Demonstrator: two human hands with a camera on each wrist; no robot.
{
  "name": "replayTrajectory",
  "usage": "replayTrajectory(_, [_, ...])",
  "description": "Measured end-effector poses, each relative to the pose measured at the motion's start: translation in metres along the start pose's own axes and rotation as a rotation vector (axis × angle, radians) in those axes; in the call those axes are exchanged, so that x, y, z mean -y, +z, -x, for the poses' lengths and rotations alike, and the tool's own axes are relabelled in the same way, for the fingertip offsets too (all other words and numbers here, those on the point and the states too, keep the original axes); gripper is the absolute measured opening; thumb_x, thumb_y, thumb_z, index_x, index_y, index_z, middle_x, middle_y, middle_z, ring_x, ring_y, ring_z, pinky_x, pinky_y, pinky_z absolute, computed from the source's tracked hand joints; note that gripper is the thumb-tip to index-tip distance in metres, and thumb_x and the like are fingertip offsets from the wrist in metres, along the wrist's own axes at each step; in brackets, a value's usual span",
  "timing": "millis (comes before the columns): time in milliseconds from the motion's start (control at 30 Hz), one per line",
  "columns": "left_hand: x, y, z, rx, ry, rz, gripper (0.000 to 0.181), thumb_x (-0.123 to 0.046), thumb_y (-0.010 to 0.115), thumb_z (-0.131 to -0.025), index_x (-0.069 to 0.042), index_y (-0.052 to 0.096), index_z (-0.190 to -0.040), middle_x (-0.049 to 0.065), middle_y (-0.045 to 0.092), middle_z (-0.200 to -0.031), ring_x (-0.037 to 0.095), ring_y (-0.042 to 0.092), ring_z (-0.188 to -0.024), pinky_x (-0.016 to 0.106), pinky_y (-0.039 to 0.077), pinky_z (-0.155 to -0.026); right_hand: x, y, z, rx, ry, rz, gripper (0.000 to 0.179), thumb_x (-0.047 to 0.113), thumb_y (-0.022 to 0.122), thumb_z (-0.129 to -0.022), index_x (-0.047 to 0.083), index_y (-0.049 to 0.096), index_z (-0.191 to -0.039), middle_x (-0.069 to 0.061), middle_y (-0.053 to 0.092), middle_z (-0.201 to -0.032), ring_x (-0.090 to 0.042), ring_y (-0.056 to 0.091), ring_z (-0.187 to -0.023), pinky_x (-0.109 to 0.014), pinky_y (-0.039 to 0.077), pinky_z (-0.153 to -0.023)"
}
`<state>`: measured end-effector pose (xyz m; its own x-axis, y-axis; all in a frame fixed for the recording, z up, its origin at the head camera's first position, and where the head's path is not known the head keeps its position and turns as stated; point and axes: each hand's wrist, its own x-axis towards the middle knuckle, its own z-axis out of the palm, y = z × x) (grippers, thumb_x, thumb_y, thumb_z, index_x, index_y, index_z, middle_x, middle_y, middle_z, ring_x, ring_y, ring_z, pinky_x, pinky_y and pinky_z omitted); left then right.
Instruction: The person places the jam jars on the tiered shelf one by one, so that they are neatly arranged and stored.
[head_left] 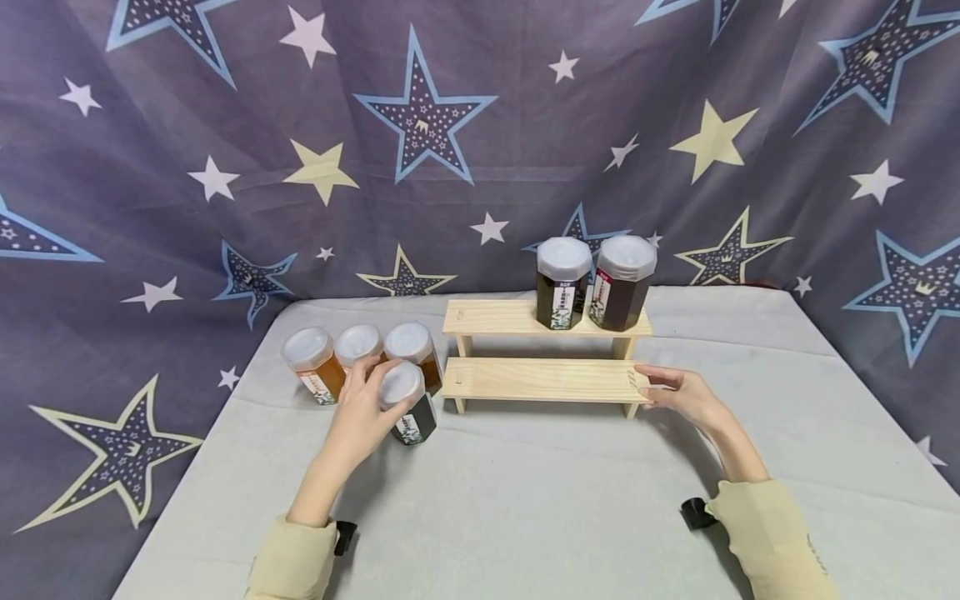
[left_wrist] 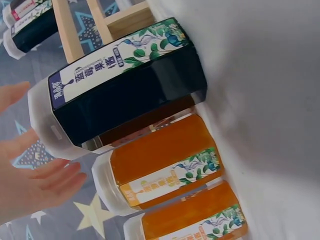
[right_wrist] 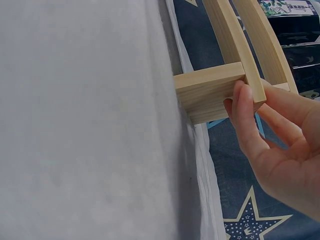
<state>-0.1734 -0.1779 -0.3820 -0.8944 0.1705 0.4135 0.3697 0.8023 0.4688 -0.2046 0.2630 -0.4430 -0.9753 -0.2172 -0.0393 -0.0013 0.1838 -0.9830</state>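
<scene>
A dark octagonal jar (head_left: 416, 422) with a frosted lid stands on the table at the left. My left hand (head_left: 358, 414) spreads over this lid (left_wrist: 50, 125), thumb at one edge and index finger partly hidden behind it. Just behind are several amber jars (head_left: 326, 377), also white-lidded. A two-tier wooden shelf (head_left: 540, 379) stands at mid table, and my right hand (head_left: 686, 397) pinches the right end of its lower board. In the right wrist view, the thumb and fingers meet around the corner of that board (right_wrist: 252, 87).
Two dark jars, one with a white-and-black label (head_left: 561, 283) and one with a red-topped label (head_left: 621, 283), stand on the upper board's right half. A pale cloth covers the table (head_left: 540, 500). Behind hangs a star-printed curtain (head_left: 525, 150).
</scene>
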Motion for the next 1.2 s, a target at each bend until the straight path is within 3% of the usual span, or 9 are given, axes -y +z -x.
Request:
replayTrajectory(233, [0.005, 0.003, 0.001, 0.033, -0.014, -0.002, 0.049, -0.022, 0.069, -0.075, -0.006, 0.051, -0.117, 0.024, 0.038, -0.120, 0.038, 0.040, -0.107, 0.055, 0.035, -0.085, 0.002, 0.001, 0.001, 0.008, -0.004, -0.010, 0.049, -0.001, 0.054, -0.084, -0.017, 0.034, -0.125, -0.038, 0.037, -0.123, -0.005, 0.061, -0.076, -0.029, 0.051, -0.070])
replayTrajectory(533, [0.010, 0.009, 0.003, 0.049, -0.030, 0.010, 0.053, -0.022, 0.071, -0.074, -0.004, 0.050, -0.119, 0.027, 0.039, -0.119, 0.042, 0.045, -0.105, 0.054, 0.037, -0.085, 0.001, 0.002, 0.001, 0.009, 0.000, -0.018, 0.049, -0.002, 0.054, -0.084, -0.018, 0.034, -0.125, -0.038, 0.036, -0.123, -0.004, 0.061, -0.077, -0.030, 0.051, -0.071])
replayTrajectory(800, [0.013, 0.011, 0.005, 0.058, -0.027, 0.033, 0.053, -0.023, 0.069, -0.076, -0.006, 0.048, -0.122, 0.023, 0.039, -0.118, 0.038, 0.047, -0.101, 0.050, 0.039, -0.083, 0.001, 0.001, 0.002, 0.002, 0.001, -0.010, 0.049, -0.001, 0.055, -0.084, -0.018, 0.035, -0.125, -0.037, 0.038, -0.122, -0.005, 0.061, -0.076, -0.032, 0.051, -0.071])
replayTrajectory(1067, [0.016, 0.014, 0.006, 0.086, -0.052, 0.081, 0.056, -0.023, 0.069, -0.076, -0.008, 0.045, -0.125, 0.021, 0.037, -0.117, 0.037, 0.047, -0.100, 0.050, 0.039, -0.082, 0.000, 0.000, 0.001, 0.002, -0.011, -0.008, 0.049, -0.001, 0.055, -0.083, -0.019, 0.035, -0.124, -0.035, 0.044, -0.119, -0.006, 0.061, -0.076, -0.031, 0.051, -0.070])
replayTrajectory(1200, [0.018, 0.016, 0.006, 0.079, -0.056, 0.090, 0.057, -0.022, 0.070, -0.075, -0.010, 0.045, -0.125, 0.020, 0.039, -0.115, 0.035, 0.047, -0.098, 0.049, 0.040, -0.081, -0.001, 0.000, 0.000, 0.000, -0.012, -0.023, 0.049, -0.001, 0.056, -0.083, -0.019, 0.036, -0.123, -0.021, 0.056, -0.112, -0.007, 0.062, -0.076, -0.029, 0.051, -0.069])
